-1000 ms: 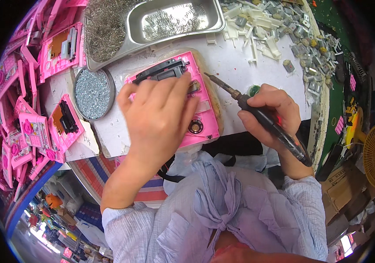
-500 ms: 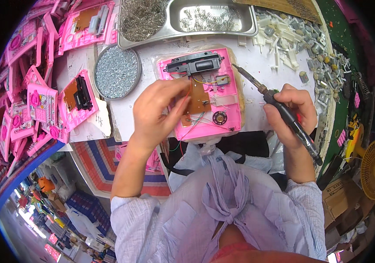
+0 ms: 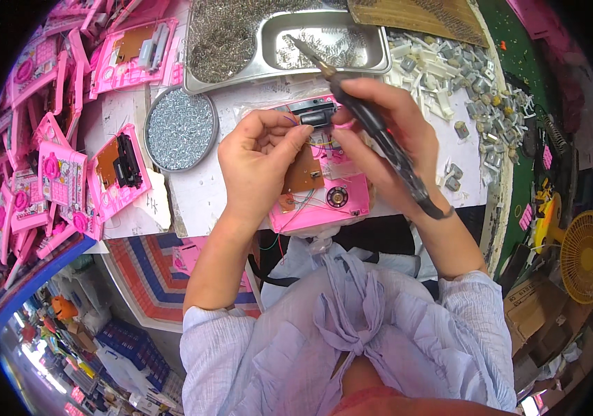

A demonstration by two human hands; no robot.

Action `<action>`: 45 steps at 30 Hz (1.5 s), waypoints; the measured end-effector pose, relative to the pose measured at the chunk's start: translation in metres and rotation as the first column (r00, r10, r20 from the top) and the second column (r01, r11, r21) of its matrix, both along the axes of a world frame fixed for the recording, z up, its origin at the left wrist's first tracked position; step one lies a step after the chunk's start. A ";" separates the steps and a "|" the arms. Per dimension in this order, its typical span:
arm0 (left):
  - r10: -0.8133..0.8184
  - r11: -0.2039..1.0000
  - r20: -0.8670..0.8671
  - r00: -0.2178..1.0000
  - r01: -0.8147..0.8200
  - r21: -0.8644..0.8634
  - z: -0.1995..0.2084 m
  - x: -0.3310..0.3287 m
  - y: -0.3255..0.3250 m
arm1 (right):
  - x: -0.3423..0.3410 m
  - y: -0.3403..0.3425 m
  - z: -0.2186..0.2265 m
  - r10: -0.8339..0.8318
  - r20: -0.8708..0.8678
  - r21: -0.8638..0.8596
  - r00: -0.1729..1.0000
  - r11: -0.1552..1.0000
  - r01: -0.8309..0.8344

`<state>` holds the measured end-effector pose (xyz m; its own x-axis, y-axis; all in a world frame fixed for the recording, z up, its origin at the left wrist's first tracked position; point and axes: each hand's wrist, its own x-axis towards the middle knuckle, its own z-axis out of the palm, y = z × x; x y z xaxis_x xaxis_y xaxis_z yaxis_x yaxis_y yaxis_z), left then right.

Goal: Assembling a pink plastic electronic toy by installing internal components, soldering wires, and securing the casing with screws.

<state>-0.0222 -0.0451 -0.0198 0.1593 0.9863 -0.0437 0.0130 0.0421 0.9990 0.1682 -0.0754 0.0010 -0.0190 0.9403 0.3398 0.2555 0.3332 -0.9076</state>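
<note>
A pink plastic toy casing (image 3: 317, 218) lies on the table before me, its inside facing up. In it are a brown circuit board (image 3: 299, 173), a small round speaker (image 3: 337, 197), thin wires and a black plastic module (image 3: 317, 118) along the far edge. My left hand (image 3: 253, 156) is closed at the module's left end, pinching what looks like a thin wire. My right hand (image 3: 407, 139) grips a black soldering iron (image 3: 374, 123), its tip pointing away over the steel tray. Thumb and fingertips of that hand reach down beside the module's right end, partly hiding the casing.
A round dish (image 3: 181, 130) of small screws stands left of the casing. Behind it, a steel tray (image 3: 260, 78) holds springs. White and grey plastic parts (image 3: 442, 83) are heaped at the right. Pink casings (image 3: 61, 173) pile up at the left; a yellow fan (image 3: 588, 256) stands far right.
My right hand has brought the soldering iron leftward and away from me, from beside the casing to above it. My left hand has shifted from the circuit board to the black module's end.
</note>
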 end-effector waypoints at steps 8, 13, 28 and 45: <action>-0.049 0.995 -0.104 0.993 0.057 0.076 -0.003 -0.010 0.002 | -0.020 0.022 -0.004 -0.049 -0.056 -0.037 0.997 0.998 0.047; -0.130 0.991 -0.083 0.988 0.131 0.008 -0.004 -0.014 0.001 | -0.025 0.025 -0.009 -0.004 -0.130 0.000 0.991 1.000 0.004; -0.142 0.989 -0.139 0.980 0.135 -0.053 0.000 -0.018 -0.001 | -0.026 0.019 -0.016 -0.067 0.042 0.023 0.997 0.998 0.066; 0.058 0.912 -0.579 0.814 0.192 0.361 -0.003 -0.001 -0.010 | -0.007 -0.008 -0.028 -0.125 0.257 0.225 0.958 0.972 0.067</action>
<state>-0.0228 -0.0549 -0.0225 0.2953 0.9268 0.2322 0.5670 -0.3656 0.7382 0.1615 -0.0831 -0.0274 -0.0497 0.8491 0.5258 0.5191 0.4718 -0.7127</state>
